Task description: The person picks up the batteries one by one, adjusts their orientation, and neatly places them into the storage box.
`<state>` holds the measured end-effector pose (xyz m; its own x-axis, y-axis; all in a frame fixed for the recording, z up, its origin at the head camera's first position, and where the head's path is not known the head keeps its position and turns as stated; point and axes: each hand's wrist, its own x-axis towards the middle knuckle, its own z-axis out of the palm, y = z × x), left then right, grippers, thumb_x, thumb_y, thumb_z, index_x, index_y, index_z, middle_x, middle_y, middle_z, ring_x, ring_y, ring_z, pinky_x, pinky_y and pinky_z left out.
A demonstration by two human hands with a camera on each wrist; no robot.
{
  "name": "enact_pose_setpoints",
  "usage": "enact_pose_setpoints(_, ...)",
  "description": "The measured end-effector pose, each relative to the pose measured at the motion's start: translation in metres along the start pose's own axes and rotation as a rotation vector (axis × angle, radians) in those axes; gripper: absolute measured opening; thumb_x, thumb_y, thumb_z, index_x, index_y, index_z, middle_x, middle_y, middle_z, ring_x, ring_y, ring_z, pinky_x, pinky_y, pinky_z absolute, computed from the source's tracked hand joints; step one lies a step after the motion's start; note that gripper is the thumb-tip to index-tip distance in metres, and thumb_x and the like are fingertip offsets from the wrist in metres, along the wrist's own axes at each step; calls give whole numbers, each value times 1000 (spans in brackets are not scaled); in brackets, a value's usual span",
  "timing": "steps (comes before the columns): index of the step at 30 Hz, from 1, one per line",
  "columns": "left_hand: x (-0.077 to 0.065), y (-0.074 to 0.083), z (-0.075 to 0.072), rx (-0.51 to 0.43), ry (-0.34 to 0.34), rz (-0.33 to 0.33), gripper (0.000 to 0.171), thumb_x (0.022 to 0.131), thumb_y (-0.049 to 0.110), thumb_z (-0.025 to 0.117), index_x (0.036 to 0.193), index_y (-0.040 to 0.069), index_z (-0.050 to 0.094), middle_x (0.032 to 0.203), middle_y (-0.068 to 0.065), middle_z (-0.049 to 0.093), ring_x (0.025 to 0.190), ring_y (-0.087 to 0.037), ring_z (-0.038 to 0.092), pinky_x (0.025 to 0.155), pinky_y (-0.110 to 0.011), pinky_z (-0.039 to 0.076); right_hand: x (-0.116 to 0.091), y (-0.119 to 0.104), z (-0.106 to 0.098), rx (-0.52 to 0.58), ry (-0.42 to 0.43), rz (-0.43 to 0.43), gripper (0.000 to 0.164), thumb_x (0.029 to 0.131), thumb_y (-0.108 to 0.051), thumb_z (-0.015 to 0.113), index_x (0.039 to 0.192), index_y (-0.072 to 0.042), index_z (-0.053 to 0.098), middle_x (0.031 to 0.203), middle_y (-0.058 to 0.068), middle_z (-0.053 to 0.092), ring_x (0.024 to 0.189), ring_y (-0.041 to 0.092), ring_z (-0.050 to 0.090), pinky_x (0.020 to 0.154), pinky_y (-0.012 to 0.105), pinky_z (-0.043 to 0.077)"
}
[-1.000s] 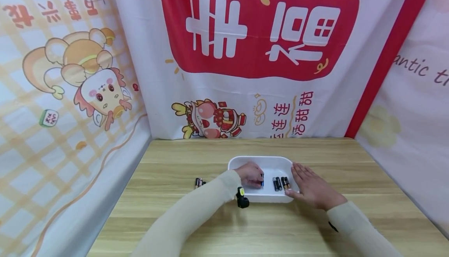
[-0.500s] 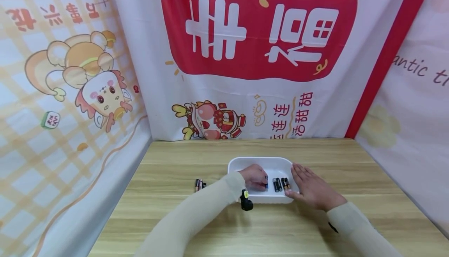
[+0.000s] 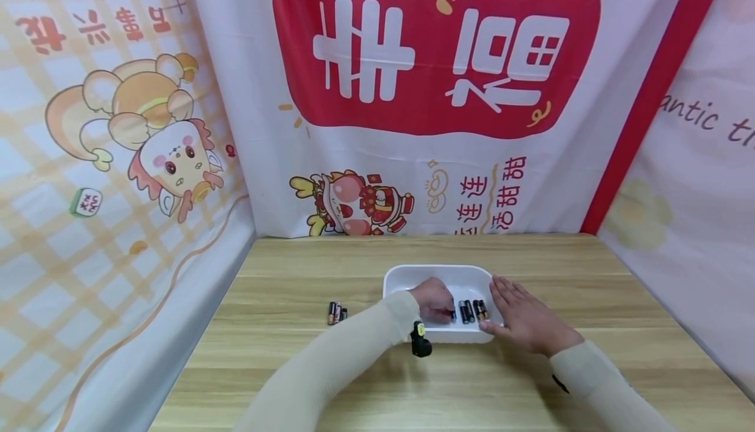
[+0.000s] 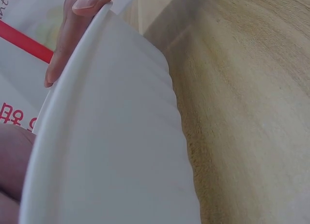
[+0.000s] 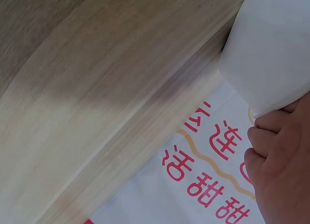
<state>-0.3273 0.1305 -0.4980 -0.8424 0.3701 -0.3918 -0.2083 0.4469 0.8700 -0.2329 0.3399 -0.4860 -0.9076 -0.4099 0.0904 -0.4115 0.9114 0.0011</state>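
A white plastic tray [image 3: 407,337] stands on the wooden table, and my left hand [image 3: 433,297] reaches down inside it. Its curled fingers pinch a dark blue battery [image 3: 453,311], mostly hidden by the hand. Just right of that battery, black batteries [image 3: 466,311] lie side by side, with black-and-copper batteries [image 3: 480,309] beyond them near the right wall. My right hand [image 3: 527,317] rests against the tray's right end, fingers stretched along the rim and thumb at the near corner. The left wrist view mostly shows the tray's outer wall [image 4: 116,117].
A small group of batteries [image 3: 337,313] lies on the table [image 3: 283,360] to the left of the tray, beside my left sleeve [image 3: 348,337]. Printed cloth [image 3: 436,150] hangs behind the table's far edge and along both sides.
My left hand has slid to the right inside the tray with the battery, close up to the black ones. My right hand has stayed at the tray's right end.
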Motion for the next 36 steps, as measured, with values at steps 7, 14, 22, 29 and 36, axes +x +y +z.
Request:
enact_pose_setpoints(7, 5, 0, 6, 13, 32, 2, 11, 79, -15, 65, 75, -5, 62, 70, -12, 63, 53, -18, 60, 49, -23, 56, 0, 0, 1, -4, 10, -6, 95, 94, -70, 33, 147, 8, 29, 156, 23, 21, 143, 39, 20, 116, 51, 19)
enact_pose_setpoints(14, 4, 3, 10, 51, 47, 16, 13, 77, -17, 66, 71, -6, 61, 67, -13, 64, 49, -17, 58, 47, -22, 55, -1, 1, 2, -3, -7, 14, 96, 93, -72, 32, 148, 6, 28, 157, 21, 20, 143, 38, 19, 116, 51, 19)
enact_pose_setpoints(22, 3, 6, 11, 112, 55, 36, 15, 77, -14, 68, 68, -5, 61, 64, -12, 63, 48, -16, 57, 47, -22, 55, 1, 2, 2, 12, -23, 19, 97, 92, -73, 30, 149, 5, 27, 158, 20, 18, 144, 37, 16, 117, 50, 17)
enact_pose_setpoints(29, 11, 8, 12, 231, 85, 49, 16, 74, -13, 70, 65, -3, 62, 64, -12, 63, 47, -16, 60, 45, -23, 55, 1, 5, -1, 13, -14, 21, 97, 92, -73, 30, 149, 6, 26, 157, 20, 18, 144, 37, 16, 117, 50, 17)
enact_pose_setpoints(36, 10, 8, 14, 358, 112, 27, 16, 72, -11, 70, 65, -2, 59, 61, -10, 63, 46, -14, 60, 43, -21, 52, -1, 2, 2, 28, 3, 8, 95, 93, -71, 33, 148, 7, 28, 156, 22, 21, 143, 38, 19, 117, 51, 18)
